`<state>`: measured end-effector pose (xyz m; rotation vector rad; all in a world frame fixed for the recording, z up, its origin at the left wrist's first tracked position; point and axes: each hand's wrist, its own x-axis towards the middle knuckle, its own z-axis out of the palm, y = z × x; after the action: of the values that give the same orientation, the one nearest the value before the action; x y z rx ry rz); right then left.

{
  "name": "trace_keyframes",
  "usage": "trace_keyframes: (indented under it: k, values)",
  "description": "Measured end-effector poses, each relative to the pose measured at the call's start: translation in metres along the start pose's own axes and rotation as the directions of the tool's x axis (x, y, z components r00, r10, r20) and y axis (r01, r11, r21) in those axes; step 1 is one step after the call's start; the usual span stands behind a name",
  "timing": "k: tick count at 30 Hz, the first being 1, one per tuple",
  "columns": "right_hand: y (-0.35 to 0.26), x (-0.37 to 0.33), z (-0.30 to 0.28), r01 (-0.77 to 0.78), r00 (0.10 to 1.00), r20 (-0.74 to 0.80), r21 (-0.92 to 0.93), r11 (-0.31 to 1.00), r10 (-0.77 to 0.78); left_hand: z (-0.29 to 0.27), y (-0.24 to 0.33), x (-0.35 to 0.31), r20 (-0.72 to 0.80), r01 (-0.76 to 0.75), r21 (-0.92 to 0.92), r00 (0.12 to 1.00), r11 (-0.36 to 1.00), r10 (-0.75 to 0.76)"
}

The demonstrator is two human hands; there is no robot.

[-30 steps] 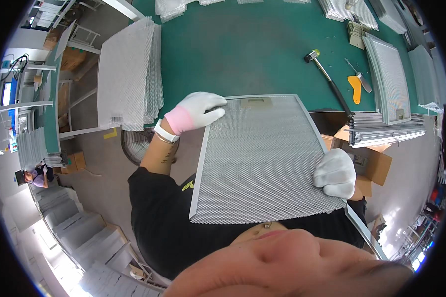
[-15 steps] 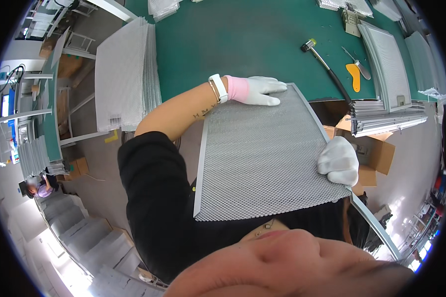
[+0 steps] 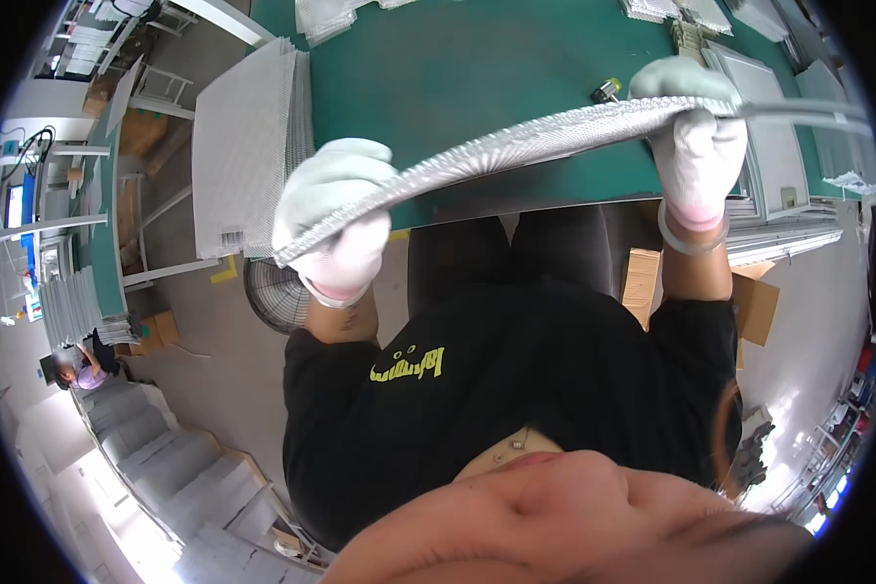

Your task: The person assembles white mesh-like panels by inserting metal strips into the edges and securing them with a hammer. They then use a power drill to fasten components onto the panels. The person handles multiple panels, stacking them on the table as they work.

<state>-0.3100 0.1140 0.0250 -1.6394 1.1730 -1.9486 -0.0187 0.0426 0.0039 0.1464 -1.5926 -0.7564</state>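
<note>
A grey metal mesh panel [image 3: 516, 148] is held up in front of me, tilted nearly edge-on and slightly bowed. My left hand [image 3: 336, 219], in a white glove, is closed around its lower left end. My right hand [image 3: 693, 146], gloved the same way, grips the higher right end, with the thumb underneath. A blurred metal frame strip [image 3: 808, 114] sticks out to the right past that hand. Behind the panel on the green table [image 3: 477, 68], a hammer [image 3: 606, 91] shows only its head; the panel and my right hand cover the area beside it.
A tall stack of mesh sheets [image 3: 243, 146] stands at the table's left. Framed panels [image 3: 764, 127] are piled at the right edge, above an open cardboard box [image 3: 757, 310]. A round fan [image 3: 277, 292] is on the floor at left. Another person [image 3: 90, 372] is far left.
The panel has been raised from lying flat over the table's near edge to nearly edge-on. My left hand moved left and down, my right hand up; both now grip it.
</note>
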Motion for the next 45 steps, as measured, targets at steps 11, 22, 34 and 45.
trace_keyframes:
  k: [11,22,34,45]
  values:
    - [0.006,-0.042,-0.025,0.228,0.911,0.221,0.433,0.872,-0.348,-0.004,0.002,-0.021,0.646,0.102,-0.337,0.748,0.936,0.151]
    - [0.003,-0.076,-0.039,0.240,0.816,0.397,0.428,0.871,-0.420,-0.036,-0.070,-0.100,0.674,0.132,0.596,0.455,0.792,-0.582]
    - [0.011,-0.087,-0.041,0.280,0.915,0.179,0.364,0.889,-0.361,-0.030,-0.090,-0.097,0.730,0.206,0.454,0.473,0.867,-0.494]
    - [0.006,-0.103,-0.029,0.263,0.965,-0.075,0.190,0.946,-0.253,-0.036,-0.047,-0.095,0.515,0.287,0.639,0.531,0.714,-0.674]
